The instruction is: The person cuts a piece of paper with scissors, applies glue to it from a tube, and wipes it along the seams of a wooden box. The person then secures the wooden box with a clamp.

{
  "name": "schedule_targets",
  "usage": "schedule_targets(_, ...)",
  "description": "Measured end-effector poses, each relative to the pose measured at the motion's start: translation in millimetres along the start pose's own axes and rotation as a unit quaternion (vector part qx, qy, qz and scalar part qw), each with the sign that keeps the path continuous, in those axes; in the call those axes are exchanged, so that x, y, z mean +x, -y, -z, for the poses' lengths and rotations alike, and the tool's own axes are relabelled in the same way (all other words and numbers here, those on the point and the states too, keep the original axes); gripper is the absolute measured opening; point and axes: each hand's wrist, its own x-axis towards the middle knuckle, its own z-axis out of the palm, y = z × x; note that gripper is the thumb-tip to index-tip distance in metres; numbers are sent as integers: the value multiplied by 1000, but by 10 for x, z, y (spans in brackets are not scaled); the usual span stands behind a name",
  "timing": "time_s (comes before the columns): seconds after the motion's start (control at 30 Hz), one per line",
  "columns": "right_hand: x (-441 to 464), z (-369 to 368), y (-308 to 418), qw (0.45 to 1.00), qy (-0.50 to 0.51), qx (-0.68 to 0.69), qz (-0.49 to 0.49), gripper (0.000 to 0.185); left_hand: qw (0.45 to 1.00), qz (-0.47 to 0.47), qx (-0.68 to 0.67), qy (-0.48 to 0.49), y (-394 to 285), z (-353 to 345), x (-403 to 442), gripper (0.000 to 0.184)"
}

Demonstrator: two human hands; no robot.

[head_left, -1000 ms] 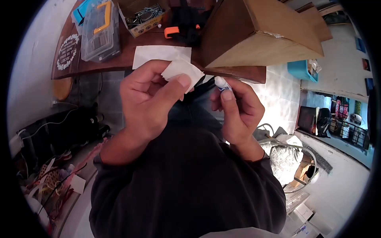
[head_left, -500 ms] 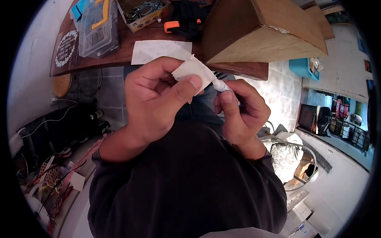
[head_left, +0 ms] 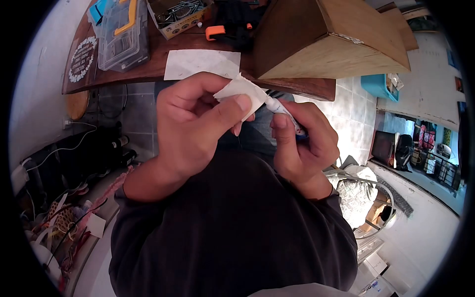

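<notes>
A small folded piece of whitish paper (head_left: 250,94) is pinched between the thumb and fingers of my left hand (head_left: 190,126). My right hand (head_left: 307,143) grips a small white tube (head_left: 278,108) with dark markings, thumb on its near side. The tube's narrow tip points up and left and meets, or nearly meets, the paper's right edge. Beyond my left hand, a flat white sheet (head_left: 202,63) lies at the table's near edge.
On the wooden table (head_left: 163,47) stand a clear plastic case (head_left: 121,47), an open box of screws (head_left: 183,20), a black and orange tool (head_left: 232,27) and a big wooden box (head_left: 336,44). A blue bin (head_left: 378,86) stands beyond the table's right end.
The tube has come leftward to the paper's edge, and more of its body now shows in my right hand. The paper has shifted slightly right and tilted.
</notes>
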Motion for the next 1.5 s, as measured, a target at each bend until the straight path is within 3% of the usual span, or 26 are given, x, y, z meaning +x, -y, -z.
schedule_targets(0.2, -1, -6, -3, 1000, 0, -16, 20, 19, 1000, -25, 12, -6, 12, -19, -11, 13)
schedule_targets(0.47, -19, -11, -26, 998, -9, -32, 44, 20, 962, 143, -230, 16, 6, 25, 32, 14)
schedule_targets(0.6, -98, -7, -115, 999, -41, 13, -6, 15, 962, 139, -231, 36, -32, 20, 101, 12)
schedule_targets(0.67, -159, 3, -245, 997, -68, 32, -21, 14, 989, 82, -119, -9, -142, -65, 165, 15)
schedule_targets(0.73, -206, 52, -421, 966, -207, 157, 17, 19, 998, 42, -45, 27, -293, -109, 264, 15)
schedule_targets(0.77, -134, 132, -506, 954, -249, 161, 41, 20, 995, -76, 57, 39, -351, -165, 320, 13)
schedule_targets(0.8, -53, 232, -604, 940, -290, 165, 64, 22, 968, -192, 155, 51, -410, -224, 374, 12)
schedule_targets(0.87, 140, 456, -668, 893, -402, 201, 10, 21, 947, -241, 201, 63, -549, -345, 517, 9)
schedule_targets(0.93, 412, 645, -733, 876, -456, 145, 53, 19, 841, -363, 386, 107, -687, -405, 675, 8)
schedule_targets(1.07, 809, 1087, -818, 844, -531, 76, -12, 20, 765, -398, 476, 173, -886, -535, 851, 12)
schedule_targets(1.2, 1038, 1323, -1126, 851, -517, 85, 36, 32, 729, -412, 505, 210, -874, -532, 951, 13)
schedule_targets(1.33, 1236, 1248, -1173, 822, -568, 50, -20, 42, 734, -378, 518, 225, -839, -574, 942, 12)
schedule_targets(1.5, 1262, 1229, -1310, 819, -559, 128, -11, 45, 738, -353, 523, 239, -874, -601, 940, 13)
